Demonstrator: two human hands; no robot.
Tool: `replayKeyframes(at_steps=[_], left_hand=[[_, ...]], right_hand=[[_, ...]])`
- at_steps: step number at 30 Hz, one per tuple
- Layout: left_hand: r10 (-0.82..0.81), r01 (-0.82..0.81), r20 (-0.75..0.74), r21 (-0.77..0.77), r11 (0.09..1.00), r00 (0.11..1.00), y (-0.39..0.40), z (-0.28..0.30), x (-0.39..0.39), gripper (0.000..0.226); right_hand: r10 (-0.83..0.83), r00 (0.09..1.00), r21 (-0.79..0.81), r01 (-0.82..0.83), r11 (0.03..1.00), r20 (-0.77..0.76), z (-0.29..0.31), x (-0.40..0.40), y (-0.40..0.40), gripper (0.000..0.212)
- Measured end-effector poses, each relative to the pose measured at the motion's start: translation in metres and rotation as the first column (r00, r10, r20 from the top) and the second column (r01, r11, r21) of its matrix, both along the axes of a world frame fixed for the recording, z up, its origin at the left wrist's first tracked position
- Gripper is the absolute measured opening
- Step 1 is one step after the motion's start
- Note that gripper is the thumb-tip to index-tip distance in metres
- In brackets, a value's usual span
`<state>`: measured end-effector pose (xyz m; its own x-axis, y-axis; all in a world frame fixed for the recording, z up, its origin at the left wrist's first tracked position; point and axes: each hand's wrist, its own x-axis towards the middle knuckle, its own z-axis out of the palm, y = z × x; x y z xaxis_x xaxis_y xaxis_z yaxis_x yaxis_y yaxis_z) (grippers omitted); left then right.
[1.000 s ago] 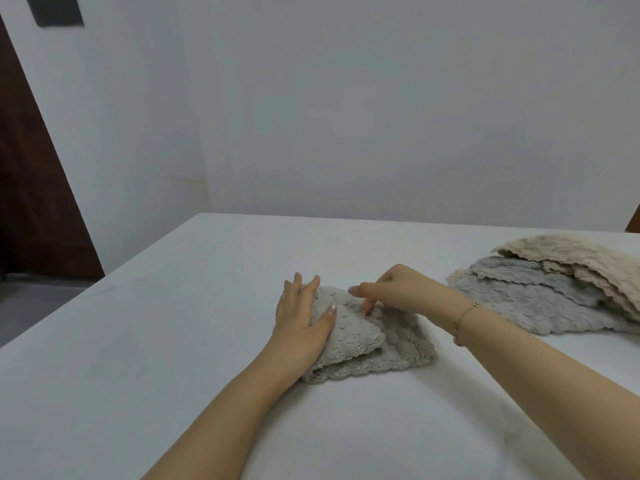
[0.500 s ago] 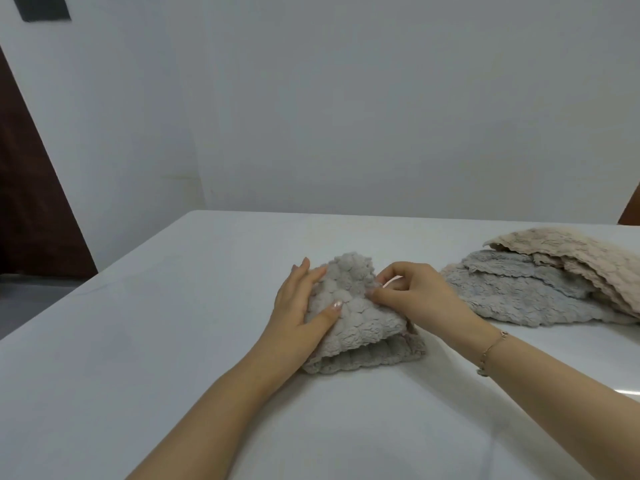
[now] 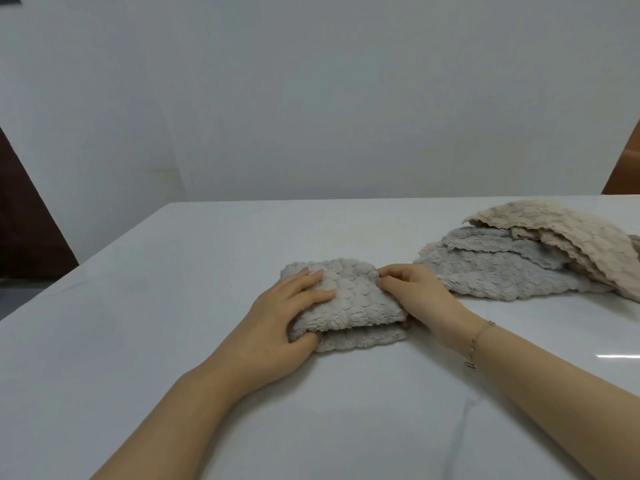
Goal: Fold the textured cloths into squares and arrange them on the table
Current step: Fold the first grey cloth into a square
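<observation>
A grey textured cloth [image 3: 349, 299] lies folded in the middle of the white table [image 3: 173, 306], its upper layer resting over a lower one that shows along the near edge. My left hand [image 3: 284, 317] lies on the cloth's left side, fingers flat on top and thumb tucked at the near edge under the upper layer. My right hand [image 3: 415, 296] is at the cloth's right edge, its curled fingertips pinching the upper layer.
A loose pile of unfolded cloths sits at the right of the table: grey ones [image 3: 502, 271] below and a beige one [image 3: 571, 233] on top. A white wall stands behind the table. The table's left edge runs diagonally beside a dark door.
The cloth's upper layer, raised between my hands half a second ago, now lies flat over the lower layer. My right hand has shifted to the right edge.
</observation>
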<state>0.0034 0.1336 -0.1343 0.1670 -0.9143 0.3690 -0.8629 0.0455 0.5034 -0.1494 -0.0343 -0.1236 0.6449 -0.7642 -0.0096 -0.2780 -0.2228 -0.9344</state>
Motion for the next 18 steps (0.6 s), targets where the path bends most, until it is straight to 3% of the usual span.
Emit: replayKeyframes(at_steps=[2, 7, 15, 18], left_hand=[[0.008, -0.007, 0.022, -0.040, 0.999, 1.000, 0.002, 0.002, -0.001, 0.058], [0.075, -0.057, 0.123, -0.144, 0.988, 0.990, 0.010, 0.001, -0.005, 0.046], [0.140, -0.131, 0.089, -0.101, 0.986, 0.986, 0.023, -0.012, 0.000, 0.039], [0.164, -0.158, 0.052, -0.109, 0.981, 0.985, 0.024, -0.016, 0.002, 0.042]], right_hand=[[0.000, 1.000, -0.039, 0.001, 0.999, 0.011, -0.006, -0.002, -0.001, 0.019], [-0.067, 0.997, -0.355, 0.071, 0.932, 0.021, -0.018, -0.001, -0.001, 0.017], [-0.040, 0.999, -0.321, 0.046, 0.946, 0.025, -0.018, -0.003, 0.005, 0.032], [-0.008, 1.000, -0.220, 0.004, 0.975, -0.014, -0.013, -0.004, 0.005, 0.032]])
